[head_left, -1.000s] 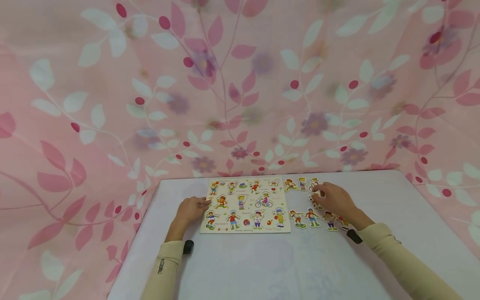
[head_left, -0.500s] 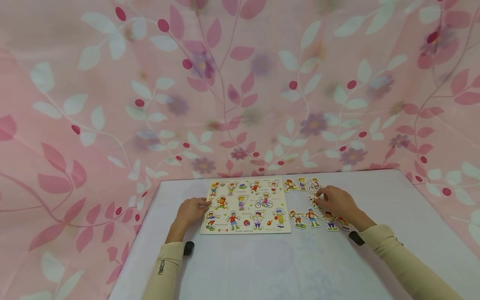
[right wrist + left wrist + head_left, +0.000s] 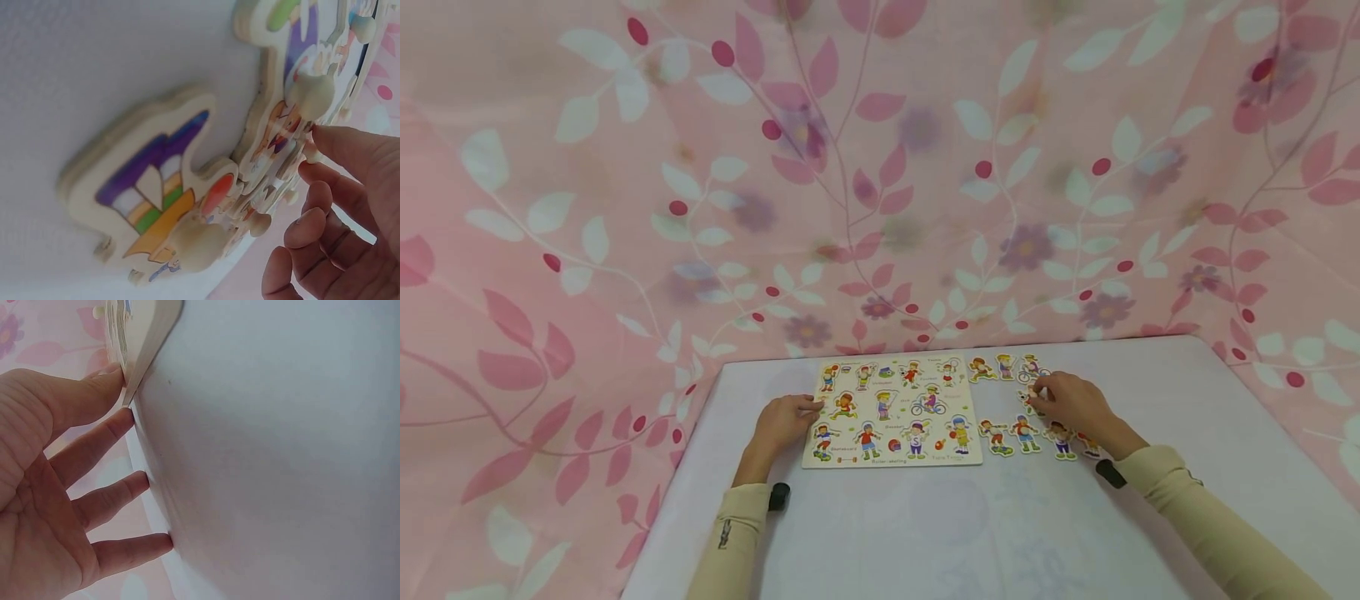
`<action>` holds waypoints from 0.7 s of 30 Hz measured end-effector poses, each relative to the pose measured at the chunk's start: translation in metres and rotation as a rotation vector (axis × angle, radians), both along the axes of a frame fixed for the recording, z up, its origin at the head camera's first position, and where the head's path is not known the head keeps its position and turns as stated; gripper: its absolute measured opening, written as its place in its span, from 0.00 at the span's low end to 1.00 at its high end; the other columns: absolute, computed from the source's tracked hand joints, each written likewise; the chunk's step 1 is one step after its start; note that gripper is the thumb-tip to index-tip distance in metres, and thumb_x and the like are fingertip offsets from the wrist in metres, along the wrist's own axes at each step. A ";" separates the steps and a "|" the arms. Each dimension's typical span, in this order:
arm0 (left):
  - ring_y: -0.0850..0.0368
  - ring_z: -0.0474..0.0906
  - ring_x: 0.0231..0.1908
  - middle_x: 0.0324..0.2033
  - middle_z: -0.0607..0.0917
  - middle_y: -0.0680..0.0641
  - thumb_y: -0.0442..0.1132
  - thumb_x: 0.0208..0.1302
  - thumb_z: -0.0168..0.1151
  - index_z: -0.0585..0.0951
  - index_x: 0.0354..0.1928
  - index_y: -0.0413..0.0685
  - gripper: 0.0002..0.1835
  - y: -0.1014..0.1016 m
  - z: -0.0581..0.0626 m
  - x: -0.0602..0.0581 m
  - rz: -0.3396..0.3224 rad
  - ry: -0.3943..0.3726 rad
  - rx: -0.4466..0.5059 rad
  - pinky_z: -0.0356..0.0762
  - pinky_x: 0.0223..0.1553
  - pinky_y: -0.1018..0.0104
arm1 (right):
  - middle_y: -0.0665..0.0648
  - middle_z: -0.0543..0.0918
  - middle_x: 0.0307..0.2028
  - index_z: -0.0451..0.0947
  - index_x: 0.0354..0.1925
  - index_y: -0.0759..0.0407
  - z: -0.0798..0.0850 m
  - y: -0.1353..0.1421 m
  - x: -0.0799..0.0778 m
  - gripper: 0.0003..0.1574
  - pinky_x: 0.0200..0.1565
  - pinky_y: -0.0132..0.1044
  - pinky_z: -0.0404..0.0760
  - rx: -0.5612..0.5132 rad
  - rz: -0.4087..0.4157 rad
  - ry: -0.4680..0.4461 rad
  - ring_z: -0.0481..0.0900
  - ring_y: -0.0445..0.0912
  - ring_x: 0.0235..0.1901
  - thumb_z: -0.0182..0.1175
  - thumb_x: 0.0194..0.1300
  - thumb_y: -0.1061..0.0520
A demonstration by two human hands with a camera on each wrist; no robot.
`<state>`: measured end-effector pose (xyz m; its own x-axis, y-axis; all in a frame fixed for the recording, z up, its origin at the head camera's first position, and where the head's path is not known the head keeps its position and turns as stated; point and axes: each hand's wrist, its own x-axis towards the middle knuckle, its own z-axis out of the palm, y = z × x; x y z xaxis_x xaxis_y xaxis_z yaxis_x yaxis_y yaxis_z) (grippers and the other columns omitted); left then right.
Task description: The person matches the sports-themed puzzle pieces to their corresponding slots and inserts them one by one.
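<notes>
My left hand [image 3: 782,425] is at the left edge of a cream puzzle board [image 3: 891,461] printed with children playing sports. In the left wrist view, thumb and index fingertips touch the board's edge; the other fingers stretch out straight to the white surface. My right hand [image 3: 1078,408] is among loose wooden pieces right of the board. Its thumb and index finger pinch the pale knob [image 3: 311,152] of a puzzle piece [image 3: 1024,399] with a small ball figure, partly hidden by the fingers. The other right fingers are curled in.
Beyond that hand lie a runner piece [image 3: 981,369], a golfer piece [image 3: 1006,367] and a cyclist piece [image 3: 1032,363]. Nearer are a skateboarder piece [image 3: 996,437], a roller skater piece [image 3: 1024,435] and a purple-trousered piece [image 3: 1062,442]. A pink floral curtain [image 3: 880,208] hangs behind the white table [image 3: 925,533].
One second ago the right hand was slightly farther back, fingers apart above the piece. It has come down and thumb and index have closed on its knob. The left hand stays put.
</notes>
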<state>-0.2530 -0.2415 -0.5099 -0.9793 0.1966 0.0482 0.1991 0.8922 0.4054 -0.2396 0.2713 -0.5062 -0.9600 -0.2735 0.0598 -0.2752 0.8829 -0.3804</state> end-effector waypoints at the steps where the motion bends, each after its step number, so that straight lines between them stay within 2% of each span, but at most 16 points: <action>1: 0.40 0.77 0.57 0.53 0.84 0.43 0.40 0.62 0.69 0.87 0.50 0.51 0.14 0.000 0.000 0.000 0.000 0.000 -0.002 0.71 0.57 0.43 | 0.47 0.71 0.22 0.83 0.40 0.56 0.000 0.000 0.000 0.10 0.20 0.36 0.64 0.000 0.003 0.007 0.66 0.42 0.20 0.66 0.65 0.51; 15: 0.40 0.77 0.56 0.52 0.84 0.43 0.40 0.61 0.70 0.88 0.49 0.51 0.14 0.000 -0.002 0.001 -0.003 0.018 -0.005 0.71 0.57 0.43 | 0.48 0.70 0.22 0.82 0.37 0.55 0.000 -0.001 -0.001 0.06 0.21 0.35 0.63 0.022 0.001 0.052 0.65 0.42 0.20 0.66 0.64 0.54; 21: 0.41 0.78 0.56 0.52 0.85 0.43 0.40 0.62 0.69 0.88 0.49 0.52 0.13 0.001 -0.001 0.001 -0.009 0.024 -0.008 0.72 0.56 0.43 | 0.48 0.71 0.25 0.82 0.38 0.55 0.006 -0.006 -0.001 0.07 0.23 0.35 0.64 0.016 0.000 0.094 0.66 0.43 0.23 0.66 0.63 0.54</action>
<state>-0.2524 -0.2407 -0.5113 -0.9762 0.2055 0.0697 0.2162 0.8935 0.3937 -0.2402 0.2653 -0.5001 -0.9504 -0.2751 0.1448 -0.3089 0.8887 -0.3389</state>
